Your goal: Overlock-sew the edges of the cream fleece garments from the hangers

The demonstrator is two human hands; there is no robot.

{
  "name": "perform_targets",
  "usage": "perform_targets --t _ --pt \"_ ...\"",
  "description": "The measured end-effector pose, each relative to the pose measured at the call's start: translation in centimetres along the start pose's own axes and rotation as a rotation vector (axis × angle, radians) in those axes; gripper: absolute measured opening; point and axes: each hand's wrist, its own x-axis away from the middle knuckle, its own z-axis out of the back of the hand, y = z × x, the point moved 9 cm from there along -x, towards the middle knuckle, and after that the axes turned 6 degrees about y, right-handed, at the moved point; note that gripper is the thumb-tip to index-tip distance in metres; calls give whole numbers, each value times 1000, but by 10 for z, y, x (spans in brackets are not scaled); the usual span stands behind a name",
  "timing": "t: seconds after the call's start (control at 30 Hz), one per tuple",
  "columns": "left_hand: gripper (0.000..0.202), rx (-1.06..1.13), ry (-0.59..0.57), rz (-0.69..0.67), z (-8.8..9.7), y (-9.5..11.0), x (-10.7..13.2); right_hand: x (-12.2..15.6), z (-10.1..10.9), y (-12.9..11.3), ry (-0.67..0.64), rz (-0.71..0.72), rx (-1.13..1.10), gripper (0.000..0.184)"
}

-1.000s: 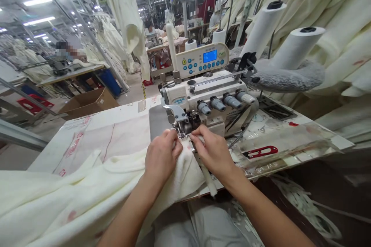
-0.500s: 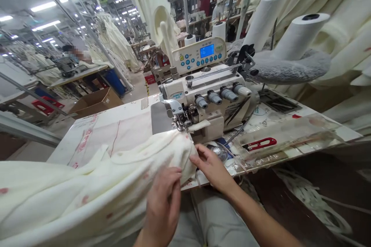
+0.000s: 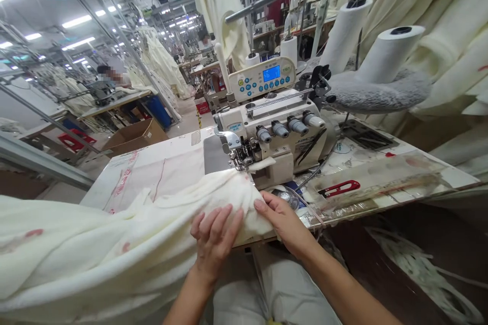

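Observation:
Cream fleece fabric [image 3: 163, 233] with reddish marks spreads over the table's left side and hangs off its front edge. Its far end lies at the needle and presser foot of a white overlock sewing machine [image 3: 274, 137]. My left hand [image 3: 215, 231] lies on top of the cloth, palm down, with its fingers stretched and somewhat apart. At the right edge of the fabric, my right hand [image 3: 280, 218] pinches the cloth between thumb and fingers, just in front of the machine. A small cream strip [image 3: 262, 164] sticks out beside the presser foot.
Red thread snips [image 3: 341, 188] lie on the table to the right. White thread cones [image 3: 394, 53] stand behind the machine, near a grey fluffy piece [image 3: 381, 94]. A cardboard box [image 3: 135, 137] is beyond the table at left. A co-worker [image 3: 112, 76] sits farther back.
My left hand has moved forward and flattened onto the cloth, its fingers now spread. My right hand keeps its pinch at the fabric edge. The camera view has shifted slightly.

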Motion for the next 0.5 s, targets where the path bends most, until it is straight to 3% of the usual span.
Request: perform_targets --t 0.1,0.17,0.27,0.37,0.5 --pt "22 -24 9 110 2 -13 -7 1 -7 4 -35 -56 -111 38" --pt "17 79 19 139 4 -13 -19 2 -7 5 -30 -61 -110 38" --pt "17 310 -26 62 3 10 -36 1 -3 2 -7 -27 -49 38" --pt "20 392 -84 20 -4 31 -39 -3 8 -6 89 53 -6 36" --pt "16 408 -109 23 -8 35 -39 -11 5 -11 101 27 70 40"
